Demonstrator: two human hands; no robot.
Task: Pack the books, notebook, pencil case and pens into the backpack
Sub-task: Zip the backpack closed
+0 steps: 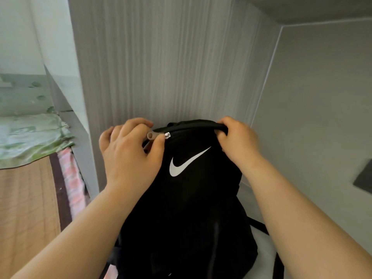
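1. Black backpack (187, 198) is standing upright on a white surface (263, 250), against a grey panel wall (161, 67).
2. Left hand (128, 154) is pinching the zipper pull (154, 135) at the top, thumb against fingers.
3. Right hand (237, 141) is gripping the top edge, fingers curled together.
4. Bed with a woven mat (26, 198) is lying to the left.

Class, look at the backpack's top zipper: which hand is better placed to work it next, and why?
Left. The left hand already pinches the grey zipper pull at the top of the black backpack, while the right hand grips the top edge, steadying it.
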